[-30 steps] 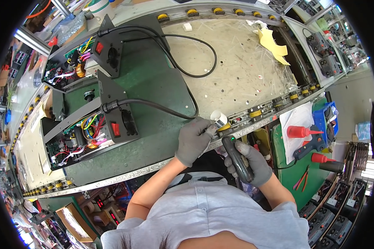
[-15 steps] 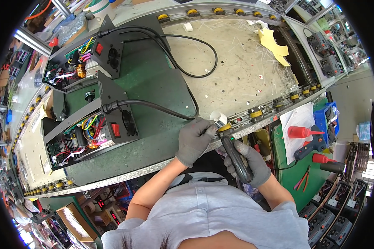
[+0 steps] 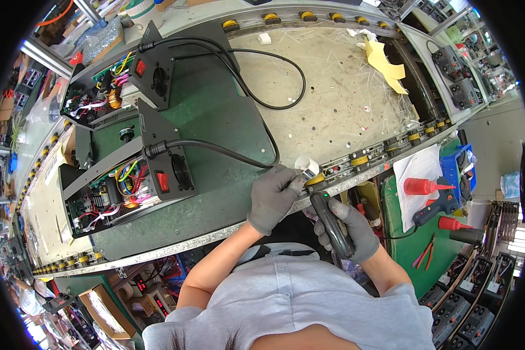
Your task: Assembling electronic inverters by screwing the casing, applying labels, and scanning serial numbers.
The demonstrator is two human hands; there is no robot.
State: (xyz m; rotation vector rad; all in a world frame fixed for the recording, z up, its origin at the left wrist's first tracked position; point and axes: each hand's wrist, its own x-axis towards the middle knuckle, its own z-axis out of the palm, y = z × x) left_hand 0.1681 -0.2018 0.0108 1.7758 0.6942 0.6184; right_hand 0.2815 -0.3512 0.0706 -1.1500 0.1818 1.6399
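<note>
Workbench (image 3: 326,76) surface is pale and scratched, edged by roller rails; a green mat (image 3: 210,122) covers its left part. Two open chassis units, one near (image 3: 122,195) and one far (image 3: 108,96), stand on the mat, wiring exposed. Each carries one red switch (image 3: 162,182) and one fitted black cable (image 3: 216,149).

Left hand (image 3: 272,199), grey-gloved, has thumb and forefinger drawn together on one small silvery piece (image 3: 311,173), at the near rail just beside one white roll (image 3: 304,163). Right hand (image 3: 360,234), also gloved, is wrapped around one black handheld device (image 3: 331,226), its single green light lit and its upper end near the silvery piece.

Side table (image 3: 399,248), at right, bears two red bottles (image 3: 426,186), one blue bin (image 3: 450,167) and one corded tool (image 3: 434,209). One torn yellow sheet (image 3: 385,67) lies at the bench's far right.
</note>
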